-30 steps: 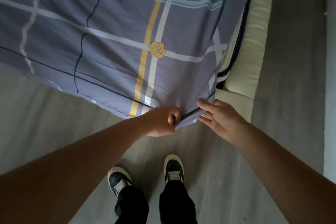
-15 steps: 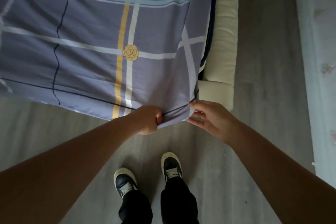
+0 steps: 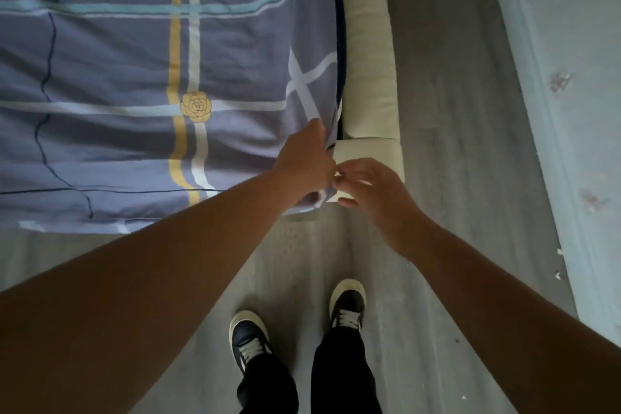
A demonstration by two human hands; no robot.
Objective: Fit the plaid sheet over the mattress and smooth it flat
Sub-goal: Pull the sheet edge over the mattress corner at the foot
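Observation:
The plaid sheet (image 3: 134, 77), grey-blue with white, teal and yellow stripes and a yellow rose, lies over the mattress and fills the upper left of the head view. Its near right corner hangs at the bed's corner. My left hand (image 3: 304, 161) is closed on that corner fabric, knuckles up. My right hand (image 3: 366, 188) touches the same corner from the right, with its fingertips pinching the sheet's edge beside the left hand. The mattress itself is hidden under the sheet, apart from a dark strip (image 3: 340, 44) along the right side.
A cream padded bed frame (image 3: 369, 60) runs along the right of the mattress and ends at the corner by my hands. Grey wood-look floor (image 3: 437, 144) lies to the right, bounded by a pale wall (image 3: 571, 111). My two feet in dark shoes (image 3: 347, 306) stand just below the corner.
The view has shifted right and closer to the bed corner. Both hands have risen with the sheet corner toward the frame's corner and now meet there.

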